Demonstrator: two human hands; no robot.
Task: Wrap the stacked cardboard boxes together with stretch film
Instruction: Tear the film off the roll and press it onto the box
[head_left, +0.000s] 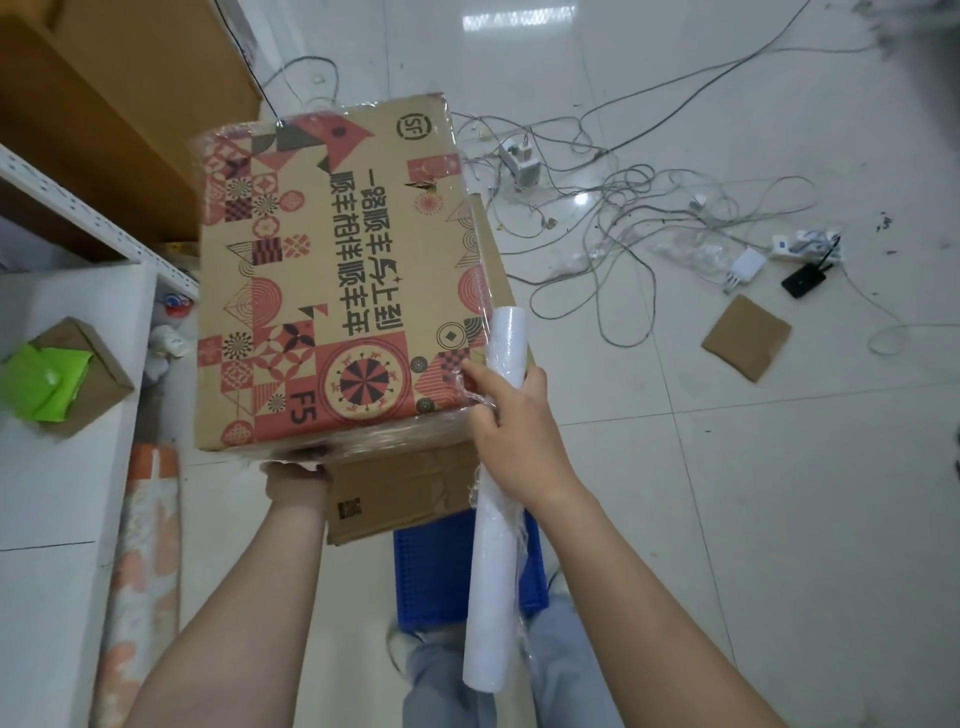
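A printed cardboard box with red and black patterns lies tilted on top of a plainer cardboard box. Clear stretch film clings to the near side and right corner of the stack. My left hand holds the stack from underneath at its near edge, fingers hidden below the cardboard. My right hand grips a long white stretch film roll standing almost upright against the right corner, with the index finger pointing onto the printed box.
A blue plastic crate sits under the stack. White shelving with a small box and green bag stands on the left. Tangled cables and chargers and a cardboard scrap lie on the tiled floor.
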